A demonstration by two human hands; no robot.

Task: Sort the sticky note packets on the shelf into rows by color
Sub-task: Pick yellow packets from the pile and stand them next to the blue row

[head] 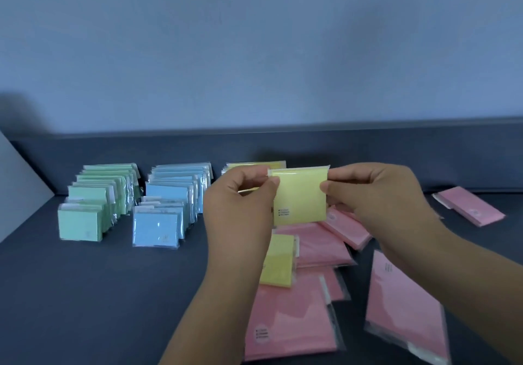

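Small print on yellow packet point(300, 197) and pink packets point(285, 316), unreadable.

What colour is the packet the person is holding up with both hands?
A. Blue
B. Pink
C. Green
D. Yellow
D: the left hand and the right hand each pinch a top corner of a yellow packet, held up above the loose pink packets lying on the shelf.
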